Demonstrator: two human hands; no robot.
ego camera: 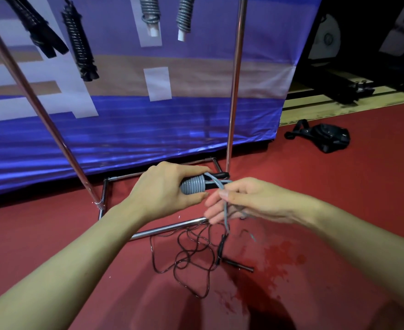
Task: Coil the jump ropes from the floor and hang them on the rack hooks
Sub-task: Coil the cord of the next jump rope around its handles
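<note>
Gripping a grey jump rope (193,185) coiled round its black handles, the left hand (167,189) holds it above the rack base (167,231).
Right hand (243,201) pinches the grey cord's loose strand just beside the coil; a black jump rope (191,258) lies tangled on the floor below the hands.

No readable text, label, brand or number anywhere. Only large white and tan blocks on the blue banner (148,120), maybe parts of big letters, but cut off and not possible to read.
</note>
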